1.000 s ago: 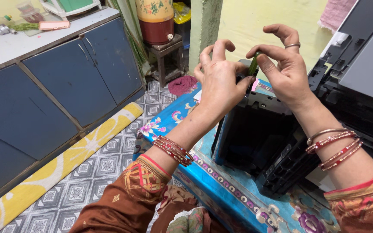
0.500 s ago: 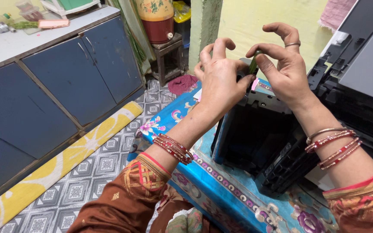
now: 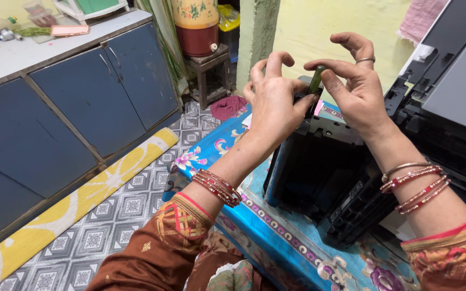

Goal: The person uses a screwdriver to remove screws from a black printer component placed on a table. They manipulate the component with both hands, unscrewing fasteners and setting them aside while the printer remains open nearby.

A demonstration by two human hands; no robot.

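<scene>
- Yellow-green wall (image 3: pixel 319 27) at back, w/ pale green pillar (image 3: pixel 257 27).
- Blue cabinets (image 3: pixel 71 113) on left, grey countertop (image 3: pixel 33 54).
- Patterned grey floor tiles (image 3: pixel 109 215), yellow mat (image 3: pixel 76 207).
- Small wooden stool (image 3: pixel 211 73) by pillar.

There is just one view, and it comes from a camera on my head. It looks down and forward, past my arms, so my sleeves fill the bottom edge. My left hand (image 3: pixel 272 105) and right hand (image 3: pixel 358 89) are up close, near the middle and high in the view. Just under them is the black machine (image 3: pixel 324 178), standing at the near edge of the blue flowered cloth (image 3: pixel 276 237). Off to the left, farther away, I see the tiled floor (image 3: pixel 103 215) and the dark blue cupboards (image 3: pixel 71 113). The yellow wall (image 3: pixel 319 27) is straight ahead.
</scene>
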